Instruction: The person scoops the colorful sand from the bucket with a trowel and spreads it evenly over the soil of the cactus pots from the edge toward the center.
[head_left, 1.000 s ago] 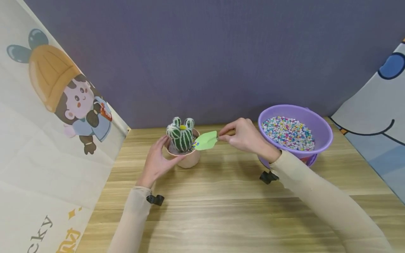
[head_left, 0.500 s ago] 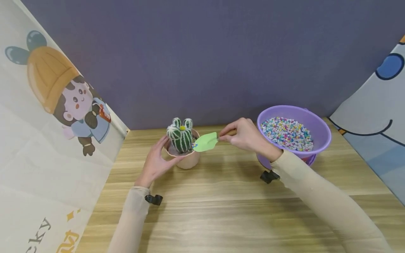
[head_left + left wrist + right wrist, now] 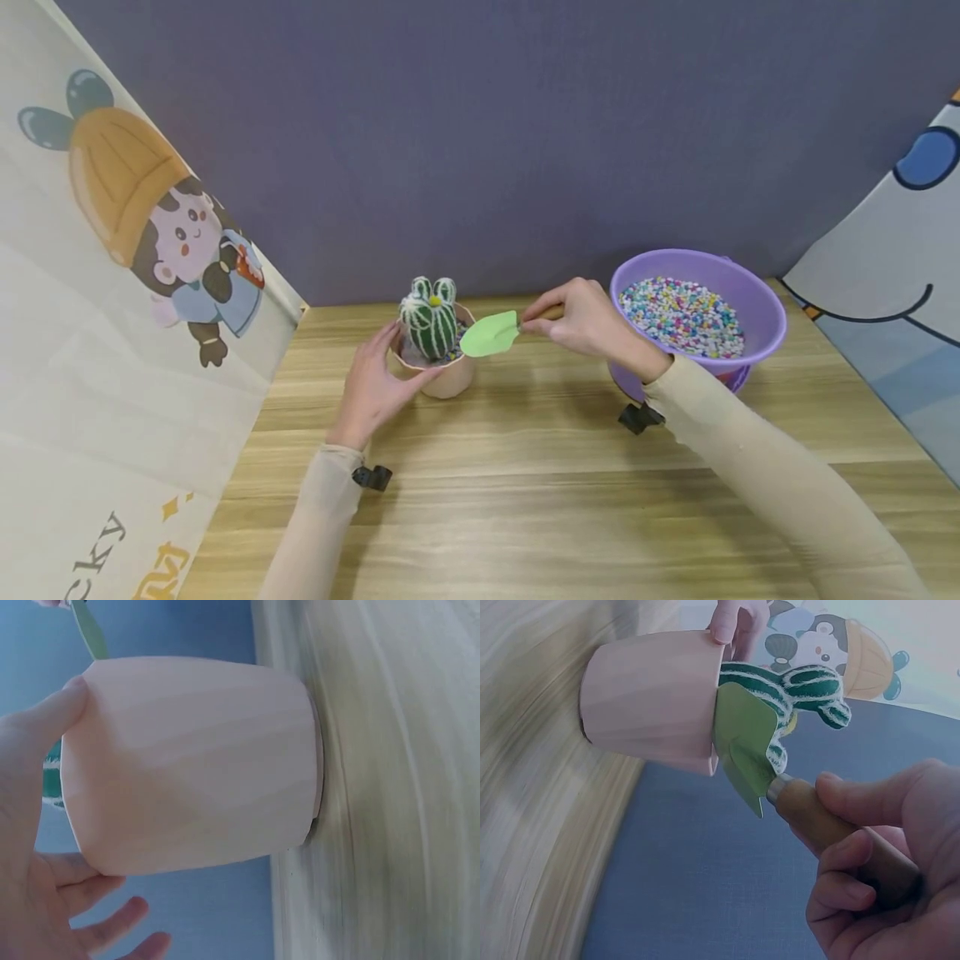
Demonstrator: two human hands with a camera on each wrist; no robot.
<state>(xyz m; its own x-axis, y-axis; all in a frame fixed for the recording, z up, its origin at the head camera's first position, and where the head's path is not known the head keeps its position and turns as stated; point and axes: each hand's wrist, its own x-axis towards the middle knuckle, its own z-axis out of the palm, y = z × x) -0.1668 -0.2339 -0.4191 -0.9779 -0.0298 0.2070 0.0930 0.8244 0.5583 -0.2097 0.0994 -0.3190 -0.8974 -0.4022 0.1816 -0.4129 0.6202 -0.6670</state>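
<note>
A pale pink flower pot [image 3: 450, 382] stands on the wooden table, holding a green-and-white striped cactus [image 3: 432, 327] with a yellow spot on top. My left hand [image 3: 372, 390] grips the pot at its rim, thumb on the near side and fingers round the left, as the left wrist view confirms. My right hand [image 3: 588, 323] holds a small garden trowel [image 3: 489, 334] by its wooden handle [image 3: 821, 817]. The trowel's light green blade is tilted down with its tip at the pot's right rim. Coloured pebbles [image 3: 455, 353] lie in the pot beside the cactus.
To the right stands a purple bucket [image 3: 765, 321] partly filled with small multicoloured pebbles [image 3: 682, 317]; my right forearm passes in front of it. A dark blue-grey wall [image 3: 480, 150] rises behind the table, with printed cloths at both sides.
The few coloured pebbles at the trowel's tip have slid off into the pot, leaving the blade bare. The cactus has shifted slightly to the right. Both hands have kept their holds.
</note>
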